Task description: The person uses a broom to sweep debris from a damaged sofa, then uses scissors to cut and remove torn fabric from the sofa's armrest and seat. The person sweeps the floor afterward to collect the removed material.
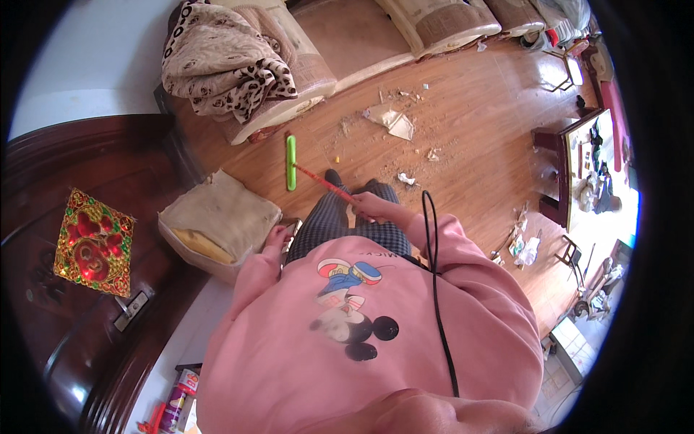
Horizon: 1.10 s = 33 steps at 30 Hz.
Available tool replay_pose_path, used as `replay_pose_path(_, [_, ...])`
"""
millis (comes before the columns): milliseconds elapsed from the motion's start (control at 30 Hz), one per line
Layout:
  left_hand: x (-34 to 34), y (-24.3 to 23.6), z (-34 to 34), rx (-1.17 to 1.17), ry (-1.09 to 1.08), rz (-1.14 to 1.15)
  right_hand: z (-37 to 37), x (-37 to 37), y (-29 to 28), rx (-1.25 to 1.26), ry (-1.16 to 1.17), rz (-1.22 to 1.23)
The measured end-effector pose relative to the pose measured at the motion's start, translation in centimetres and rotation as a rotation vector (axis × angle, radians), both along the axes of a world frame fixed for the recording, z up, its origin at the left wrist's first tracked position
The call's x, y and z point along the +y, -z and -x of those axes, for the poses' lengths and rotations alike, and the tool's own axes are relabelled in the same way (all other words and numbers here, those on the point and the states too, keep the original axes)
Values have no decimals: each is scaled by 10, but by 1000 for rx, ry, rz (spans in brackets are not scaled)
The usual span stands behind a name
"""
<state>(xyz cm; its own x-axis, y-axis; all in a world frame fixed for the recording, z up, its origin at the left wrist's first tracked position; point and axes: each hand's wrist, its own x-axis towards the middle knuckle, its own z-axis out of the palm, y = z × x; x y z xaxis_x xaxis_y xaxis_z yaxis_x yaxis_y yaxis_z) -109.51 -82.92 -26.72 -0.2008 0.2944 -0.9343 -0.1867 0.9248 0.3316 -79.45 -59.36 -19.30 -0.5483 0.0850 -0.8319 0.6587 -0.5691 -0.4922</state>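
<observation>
My right hand [372, 206] is closed around the red handle [325, 184] of a broom. The broom's long green head [291, 163] lies on the wooden floor, ahead and to the left of my feet. Low at my left side, my left hand [277, 236] has its fingers curled beside my thigh. A small pale-edged thing [293, 226] shows at its fingertips, but I cannot make out what it is. Just beyond that hand stands a worn beige padded stool [220, 213]. Crumbs and scraps with a crumpled paper [392, 121] are scattered over the floor ahead.
A sofa [361, 40] with a patterned blanket [220, 61] runs along the far side. On the left is a dark door [43, 217] with a red and gold decoration [94, 242]. At right stand a cluttered table [578, 159] and a small chair [567, 72]; litter [524, 246] lies nearby.
</observation>
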Motion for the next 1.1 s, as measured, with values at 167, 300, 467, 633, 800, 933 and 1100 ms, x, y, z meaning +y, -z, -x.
replay_pose_path(167, [-40, -6, -2, -10, -143, -41, 35, -5, 58, 44, 575, 945])
replay_pose_path(300, [-81, -7, -5, 84, -70, 49, 13, -18, 88, -64, 657, 869])
replay_pose_path(467, [-95, -1, -6, 165, 158, 142, -43, -44, 72, 81, 889, 641])
replay_pose_path(633, [-73, -14, -24, 236, 265, 25, -121, -41, 53, 139, 1084, 661])
replay_pose_path(800, [-35, -27, -52, 169, 195, 25, -204, -62, 55, -11, 1347, 624])
replay_pose_path(933, [-9, -12, -57, 111, 256, -60, -279, -92, 52, -69, 1394, 511])
replay_pose_path(1100, [27, 15, -51, 158, 411, -155, -336, -122, 19, -83, 1522, 555])
